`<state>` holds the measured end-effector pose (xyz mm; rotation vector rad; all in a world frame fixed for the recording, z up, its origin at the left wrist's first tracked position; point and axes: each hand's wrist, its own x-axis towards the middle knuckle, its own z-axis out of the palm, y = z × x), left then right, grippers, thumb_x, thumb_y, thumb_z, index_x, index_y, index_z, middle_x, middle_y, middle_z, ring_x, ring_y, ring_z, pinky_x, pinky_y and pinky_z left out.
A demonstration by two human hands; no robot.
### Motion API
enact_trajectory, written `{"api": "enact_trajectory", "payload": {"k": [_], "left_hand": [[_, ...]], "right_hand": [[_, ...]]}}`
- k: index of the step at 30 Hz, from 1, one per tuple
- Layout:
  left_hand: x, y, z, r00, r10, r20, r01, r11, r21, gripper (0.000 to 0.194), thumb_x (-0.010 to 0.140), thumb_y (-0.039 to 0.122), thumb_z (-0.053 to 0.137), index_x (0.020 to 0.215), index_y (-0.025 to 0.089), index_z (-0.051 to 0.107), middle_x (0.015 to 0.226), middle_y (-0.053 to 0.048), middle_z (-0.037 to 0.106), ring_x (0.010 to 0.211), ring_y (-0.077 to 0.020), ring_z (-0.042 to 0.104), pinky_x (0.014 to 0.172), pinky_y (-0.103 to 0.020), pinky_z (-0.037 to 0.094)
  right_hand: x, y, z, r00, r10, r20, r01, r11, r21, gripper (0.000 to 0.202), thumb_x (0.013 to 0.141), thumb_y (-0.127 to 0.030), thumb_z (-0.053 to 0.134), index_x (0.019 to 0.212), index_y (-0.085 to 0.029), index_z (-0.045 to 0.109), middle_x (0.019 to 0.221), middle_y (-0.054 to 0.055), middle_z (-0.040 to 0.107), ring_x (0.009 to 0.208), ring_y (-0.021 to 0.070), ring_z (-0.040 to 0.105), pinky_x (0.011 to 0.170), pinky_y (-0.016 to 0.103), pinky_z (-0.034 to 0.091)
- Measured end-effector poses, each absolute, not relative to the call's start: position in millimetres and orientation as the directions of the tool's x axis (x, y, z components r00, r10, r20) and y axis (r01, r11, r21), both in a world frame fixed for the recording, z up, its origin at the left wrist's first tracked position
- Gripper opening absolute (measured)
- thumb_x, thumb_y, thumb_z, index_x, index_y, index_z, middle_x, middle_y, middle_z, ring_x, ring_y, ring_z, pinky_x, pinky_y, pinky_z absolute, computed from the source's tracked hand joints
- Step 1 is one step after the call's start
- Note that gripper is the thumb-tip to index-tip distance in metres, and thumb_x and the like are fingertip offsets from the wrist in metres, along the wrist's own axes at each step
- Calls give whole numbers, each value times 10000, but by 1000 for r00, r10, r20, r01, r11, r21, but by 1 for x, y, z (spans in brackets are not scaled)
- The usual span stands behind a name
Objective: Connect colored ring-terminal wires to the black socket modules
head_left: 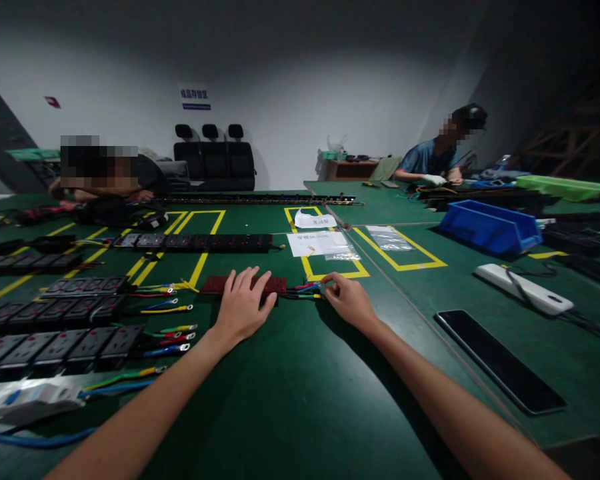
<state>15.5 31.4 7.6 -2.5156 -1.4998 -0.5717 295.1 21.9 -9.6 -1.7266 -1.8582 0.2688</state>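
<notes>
My left hand (245, 303) lies with spread fingers on top of a dark red socket strip (214, 285) on the green table. Short coloured wires (305, 291) with metal lugs come out of the strip's right end. At their tips is my right hand (347, 299), its thumb and index finger curled together around the wire ends. Left of the strip, several black socket units (63, 347) lie in rows, their coloured wires pointing right.
A phone (500, 360) and a white power strip (525, 289) lie at the right, before a blue bin (490, 228). Papers (317, 244) sit beyond my hands, near a long black socket strip (195, 243). Two people work across the table.
</notes>
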Motion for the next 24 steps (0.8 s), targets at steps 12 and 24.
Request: {"api": "enact_trajectory", "payload": {"k": [12, 24], "left_hand": [[16, 31, 10, 436, 826, 358, 861, -498, 100, 540, 1034, 502, 363, 1419, 185, 567, 1464, -137, 574, 1392, -299, 491, 1206, -538, 322], [17, 33, 9, 444, 808, 388, 856, -510, 82, 508, 1035, 468, 400, 1394, 167, 596, 1428, -146, 598, 1348, -308, 518, 1176, -543, 352]], "right_hand": [[294, 20, -6, 12, 968, 250, 848, 122, -515, 179, 872, -199, 562, 1016, -243, 656, 713, -16, 662, 660, 169, 573, 589, 262, 285], [295, 21, -6, -51, 972, 229, 862, 158, -481, 231, 887, -189, 588, 1112, -223, 626, 711, -23, 651, 661, 165, 566, 585, 264, 261]]}}
